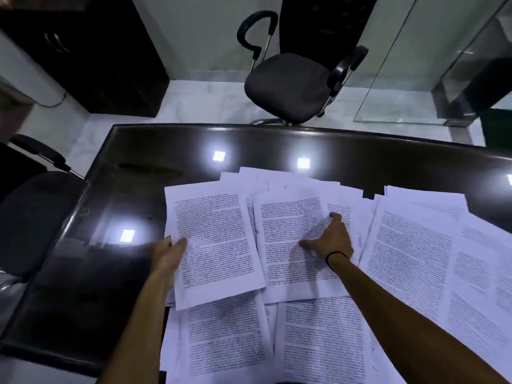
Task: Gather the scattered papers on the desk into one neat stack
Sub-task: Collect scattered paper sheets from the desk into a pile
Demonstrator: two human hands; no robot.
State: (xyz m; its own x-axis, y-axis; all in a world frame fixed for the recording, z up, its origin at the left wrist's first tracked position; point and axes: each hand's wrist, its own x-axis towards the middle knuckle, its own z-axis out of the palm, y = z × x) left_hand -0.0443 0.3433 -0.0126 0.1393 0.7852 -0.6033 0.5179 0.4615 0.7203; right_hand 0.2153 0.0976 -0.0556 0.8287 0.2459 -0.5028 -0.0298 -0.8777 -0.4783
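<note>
Several printed white sheets lie scattered and overlapping across the dark glossy desk [116, 173]. My left hand [167, 252] grips the left edge of a small bundle of sheets [213, 242], thumb on top, lifted slightly over the other papers. My right hand [331, 238] pinches the right edge of a middle sheet [291, 234], thumb pressed on its text and fingers curled at the edge. More sheets [415, 250] fan out to the right, and others [227, 336] lie near the front edge.
A dark office chair [291, 84] stands beyond the desk's far edge. Another chair [30, 217] sits at the left side. A dark cabinet [91, 51] is at the back left and a glass partition [415, 79] at the back right. Ceiling lights reflect in the desk top.
</note>
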